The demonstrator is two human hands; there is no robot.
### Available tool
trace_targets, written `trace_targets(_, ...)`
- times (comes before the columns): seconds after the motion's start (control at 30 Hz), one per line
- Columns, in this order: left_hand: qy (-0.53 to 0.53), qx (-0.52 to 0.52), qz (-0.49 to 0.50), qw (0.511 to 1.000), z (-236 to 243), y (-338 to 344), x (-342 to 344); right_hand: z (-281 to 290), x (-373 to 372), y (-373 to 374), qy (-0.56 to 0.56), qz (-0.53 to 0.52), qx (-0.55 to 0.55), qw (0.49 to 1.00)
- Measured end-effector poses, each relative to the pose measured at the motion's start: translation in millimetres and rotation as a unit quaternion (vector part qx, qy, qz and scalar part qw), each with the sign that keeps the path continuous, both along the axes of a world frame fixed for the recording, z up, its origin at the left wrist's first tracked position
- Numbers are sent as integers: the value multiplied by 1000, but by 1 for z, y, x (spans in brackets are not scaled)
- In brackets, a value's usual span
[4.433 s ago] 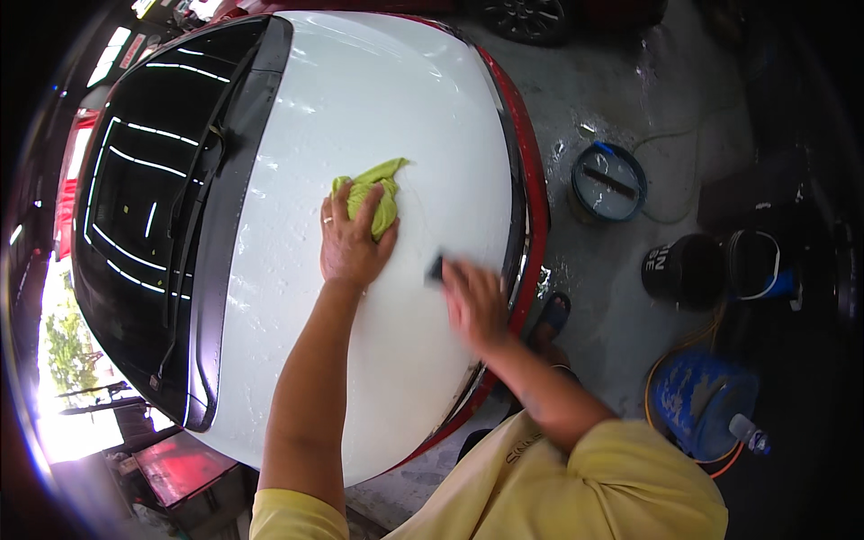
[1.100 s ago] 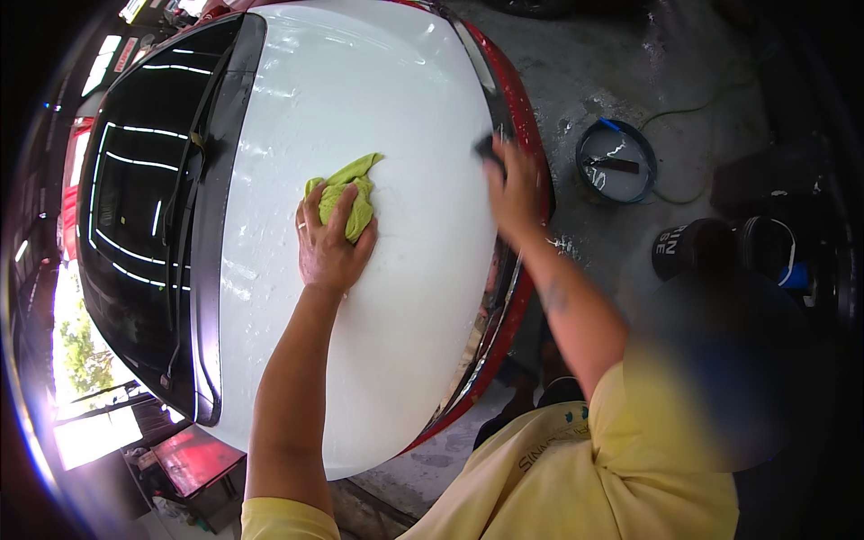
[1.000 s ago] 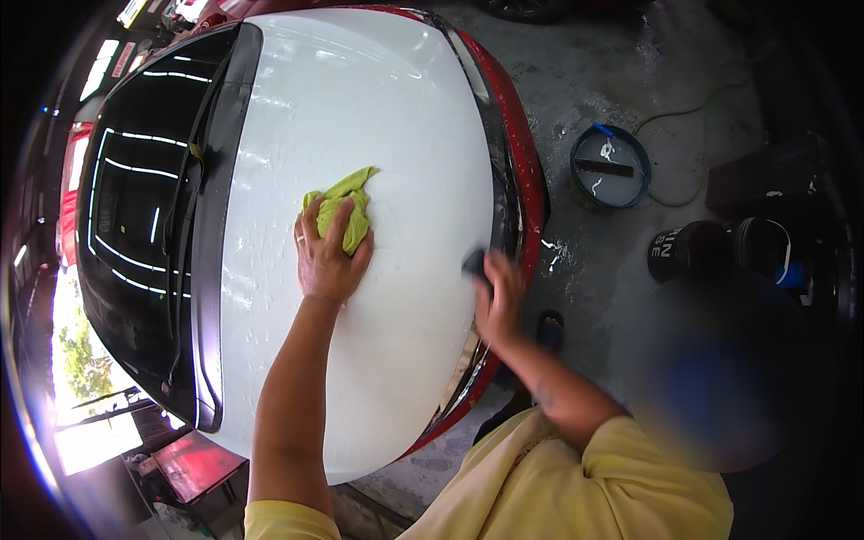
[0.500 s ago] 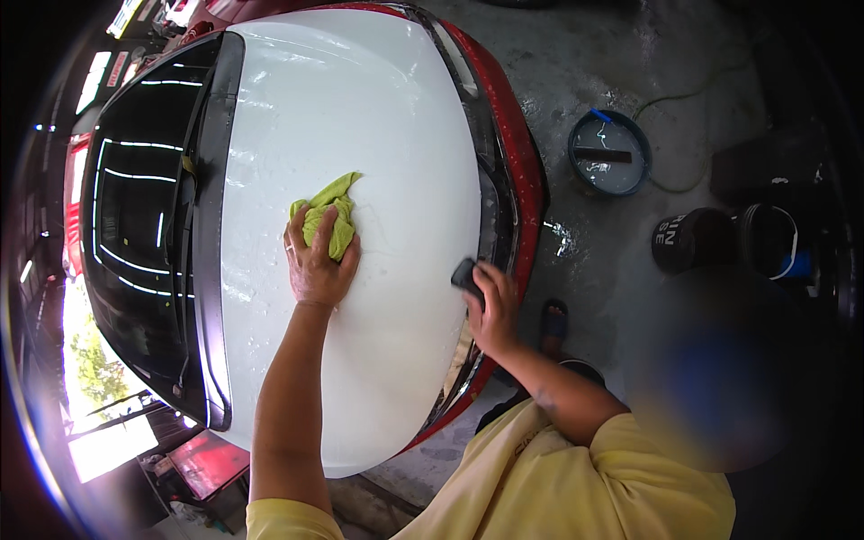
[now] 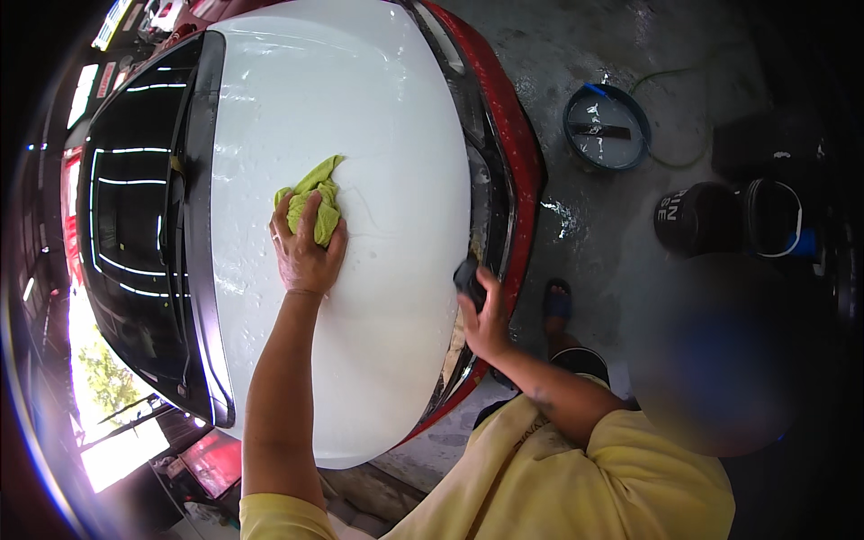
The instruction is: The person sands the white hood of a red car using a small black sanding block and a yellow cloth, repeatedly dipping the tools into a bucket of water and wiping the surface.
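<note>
A wet white car hood (image 5: 360,117) spreads before me. My left hand (image 5: 309,247) lies on it, fingers curled over a bunched yellow-green cloth (image 5: 312,219) that touches the paint. One corner of the cloth sticks out past the fingertips. Over the hood's front edge, my right hand (image 5: 487,319) grips a small black block (image 5: 468,284) between thumb and fingers. Whether the block touches the car cannot be made out.
The dark windshield (image 5: 135,234) rises left, a red bumper (image 5: 504,117) curves right. On the wet floor stand a round tub (image 5: 569,153) of water, a black bucket (image 5: 688,219) and another bucket with a handle (image 5: 774,216). A sandalled foot (image 5: 558,304) shows near the bumper.
The view has shifted slightly, so the hood sits a little further left. My right hand has moved the block outward against the hood's front edge. The left hand stays on the cloth.
</note>
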State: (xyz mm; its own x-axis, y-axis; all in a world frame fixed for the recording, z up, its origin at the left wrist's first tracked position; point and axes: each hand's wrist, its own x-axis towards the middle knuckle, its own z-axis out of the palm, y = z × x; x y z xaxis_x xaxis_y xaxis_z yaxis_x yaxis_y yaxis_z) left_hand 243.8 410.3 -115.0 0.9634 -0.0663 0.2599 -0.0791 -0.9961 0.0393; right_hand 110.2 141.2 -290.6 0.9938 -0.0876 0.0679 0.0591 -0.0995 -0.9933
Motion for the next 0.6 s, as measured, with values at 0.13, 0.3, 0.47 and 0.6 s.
trace_targets(0.13, -9, 0, -20, 1000, -4, -4, 6, 30, 185, -11, 110, -82, 34, 990)
trace_targets(0.3, -15, 6, -10, 1000, -9, -7, 7, 27, 176, -22, 131, -58, 63, 988)
trace_targets(0.47, -8, 17, 10, 1000, -2, -1, -1, -4, -80, 39, 100, -64, 110, 987)
trace_targets(0.6, -7, 20, 15, 1000, -8, -5, 6, 22, 43, 22, 51, -145, -7, 988)
